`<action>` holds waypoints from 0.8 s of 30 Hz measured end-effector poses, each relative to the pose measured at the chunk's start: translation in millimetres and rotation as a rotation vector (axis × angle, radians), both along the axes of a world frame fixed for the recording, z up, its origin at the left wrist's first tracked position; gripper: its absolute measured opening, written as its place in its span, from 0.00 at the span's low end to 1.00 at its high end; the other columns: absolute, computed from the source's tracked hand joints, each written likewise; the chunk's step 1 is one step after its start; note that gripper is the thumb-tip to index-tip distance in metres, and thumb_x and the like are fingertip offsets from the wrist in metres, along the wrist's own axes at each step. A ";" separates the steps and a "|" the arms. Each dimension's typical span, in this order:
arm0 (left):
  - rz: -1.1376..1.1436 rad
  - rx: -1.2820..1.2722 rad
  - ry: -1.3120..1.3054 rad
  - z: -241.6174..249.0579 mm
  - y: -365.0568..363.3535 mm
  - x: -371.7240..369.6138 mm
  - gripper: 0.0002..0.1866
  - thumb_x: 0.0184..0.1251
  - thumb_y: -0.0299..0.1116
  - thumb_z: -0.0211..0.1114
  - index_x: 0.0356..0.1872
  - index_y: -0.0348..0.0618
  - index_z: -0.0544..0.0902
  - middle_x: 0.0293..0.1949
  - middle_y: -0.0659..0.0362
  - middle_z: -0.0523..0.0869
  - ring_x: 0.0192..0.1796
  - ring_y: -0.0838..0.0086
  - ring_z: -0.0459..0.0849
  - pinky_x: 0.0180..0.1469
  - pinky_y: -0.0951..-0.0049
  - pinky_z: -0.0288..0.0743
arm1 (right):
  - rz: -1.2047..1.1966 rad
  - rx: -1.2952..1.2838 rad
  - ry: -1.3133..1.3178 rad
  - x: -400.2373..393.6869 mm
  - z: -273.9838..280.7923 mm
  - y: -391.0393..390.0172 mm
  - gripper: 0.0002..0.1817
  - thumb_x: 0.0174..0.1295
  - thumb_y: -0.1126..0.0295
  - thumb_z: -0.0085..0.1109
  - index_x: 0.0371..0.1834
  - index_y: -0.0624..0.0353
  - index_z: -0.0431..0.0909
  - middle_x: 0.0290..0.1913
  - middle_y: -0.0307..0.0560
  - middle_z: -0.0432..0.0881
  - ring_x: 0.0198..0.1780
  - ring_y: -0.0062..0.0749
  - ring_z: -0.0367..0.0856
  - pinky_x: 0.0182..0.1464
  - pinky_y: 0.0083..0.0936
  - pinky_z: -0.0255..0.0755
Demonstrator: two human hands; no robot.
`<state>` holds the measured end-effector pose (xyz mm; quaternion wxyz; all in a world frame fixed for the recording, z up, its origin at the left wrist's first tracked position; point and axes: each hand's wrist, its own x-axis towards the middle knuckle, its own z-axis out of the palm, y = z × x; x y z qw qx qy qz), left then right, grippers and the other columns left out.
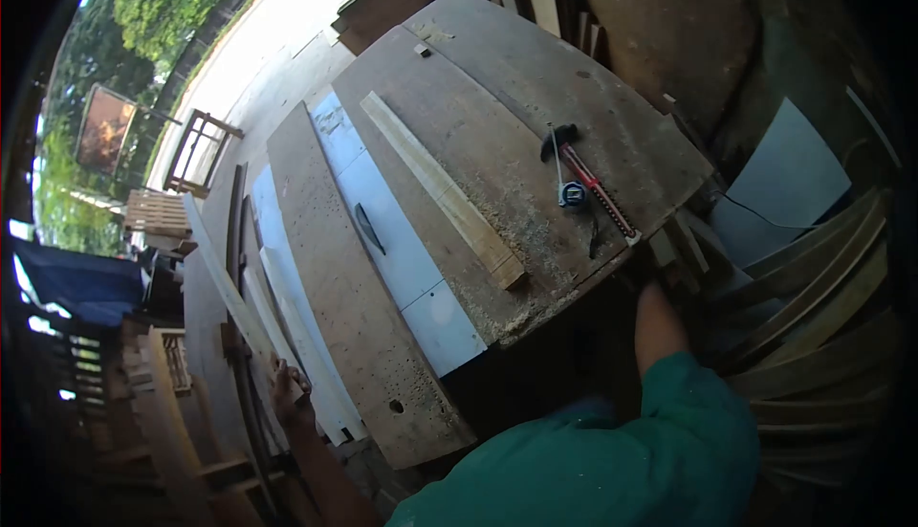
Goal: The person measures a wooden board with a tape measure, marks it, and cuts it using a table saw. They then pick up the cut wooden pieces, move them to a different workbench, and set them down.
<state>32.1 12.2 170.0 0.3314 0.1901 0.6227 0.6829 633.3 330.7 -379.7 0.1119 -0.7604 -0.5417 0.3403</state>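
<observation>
Left hand: the left hand (287,391) was closed on the edge of a slat (229,288), one of several long strips leaning beside the bench.
Right hand: the right hand (652,283) reached under the far bench corner; the fingers were hidden, so I could not tell whether it gripped anything.
Slat: it ran up and away from the left hand, close against a long board (335,269).
Plank: a pale plank (440,187) lay loose on the bench top (497,106), between the two hands and touching neither.
Tools: a hammer (593,183) and a tape (572,194) sat just above the right hand, near the edge.
Risk: pulling the slat could, I judged, drag neighbouring strips down; a knock from below might tip the hammer off.
Blade: a dark curved piece (368,229), possibly a saw blade, stood up from the white insert (392,240), a hazard for a sliding hand.
Surface: worn, sawdust-strewn.
Room: an open shed, timber stacked behind, sunlit yard and trees beyond the left hand.
</observation>
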 end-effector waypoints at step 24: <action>0.349 -0.597 0.654 -113.7 -136.8 -44.3 0.20 0.66 0.40 0.67 0.47 0.33 0.74 0.33 0.53 0.81 0.37 0.59 0.83 0.43 0.57 0.78 | -0.268 0.002 0.265 -20.7 48.3 -157.2 0.35 0.68 0.41 0.50 0.64 0.62 0.72 0.57 0.57 0.78 0.58 0.48 0.76 0.63 0.38 0.69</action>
